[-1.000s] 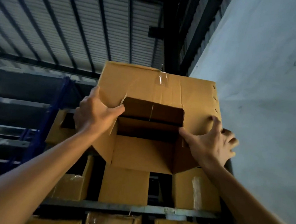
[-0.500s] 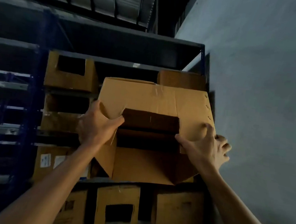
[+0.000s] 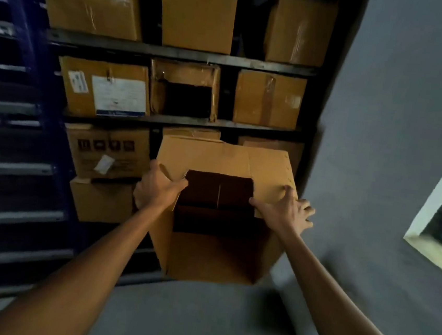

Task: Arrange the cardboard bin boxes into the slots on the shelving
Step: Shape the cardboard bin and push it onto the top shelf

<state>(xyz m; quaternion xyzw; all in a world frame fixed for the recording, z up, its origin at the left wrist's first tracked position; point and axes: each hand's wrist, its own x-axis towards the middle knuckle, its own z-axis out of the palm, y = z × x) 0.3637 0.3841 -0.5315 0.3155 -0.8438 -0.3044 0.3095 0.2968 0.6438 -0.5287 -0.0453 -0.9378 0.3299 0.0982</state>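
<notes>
While hands (image 3: 159,188) grip the box (image 3: 215,158), label (image 3: 118,96) text blurs.

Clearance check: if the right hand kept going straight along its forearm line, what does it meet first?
The box it holds: the right hand lies on its front panel, thumb at the cutout. Past that, likely the shelf box behind; depth is unclear.

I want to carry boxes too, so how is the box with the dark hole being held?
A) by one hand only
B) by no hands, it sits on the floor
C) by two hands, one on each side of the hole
C: the left hand and the right hand grip the cardboard box on either side of its cutout.
</notes>
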